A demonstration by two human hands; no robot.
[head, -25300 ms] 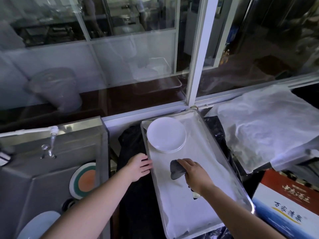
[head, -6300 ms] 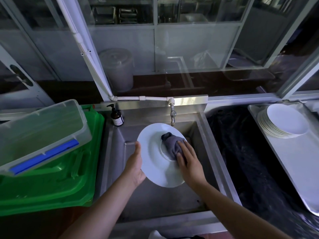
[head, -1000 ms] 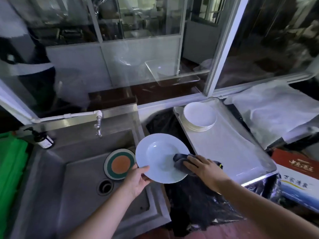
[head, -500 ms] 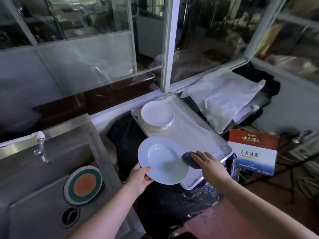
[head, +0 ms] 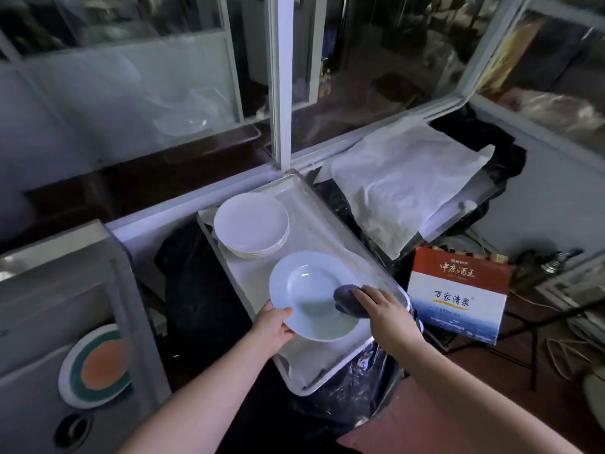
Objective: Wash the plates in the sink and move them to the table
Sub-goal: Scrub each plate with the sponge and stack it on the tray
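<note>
The left hand (head: 273, 329) grips the near-left rim of a wide-rimmed white soup plate (head: 311, 294), thumb on top of the rim and the other fingers hidden beneath it. The plate is over the near half of a rectangular metal tray lined with white paper (head: 294, 362); whether it rests on the liner or is just above it cannot be told. The right hand (head: 384, 314) presses a dark grey cloth (head: 347, 303) against the plate's right rim, fingers close together and curled over the wad. The cloth sits just inside the tray's right edge.

A stack of round white plates (head: 252, 224) occupies the tray's far-left corner, just beyond the held plate and apart from it by a narrow strip of liner. The far-right part of the tray and the near strip by its front lip are bare paper.

To the left, across a gap draped in black plastic sheeting (head: 196, 290), is the stainless steel sink (head: 131, 306). In its basin a round plate with an orange centre and green ring (head: 96, 367) leans near the right wall, above the dark drain hole (head: 73, 430).

Right of the tray, crumpled white paper (head: 402, 185) covers a surface under the window frame, and a red, white and blue printed cardboard box (head: 458, 296) stands on the floor just beside the tray's near-right corner
</note>
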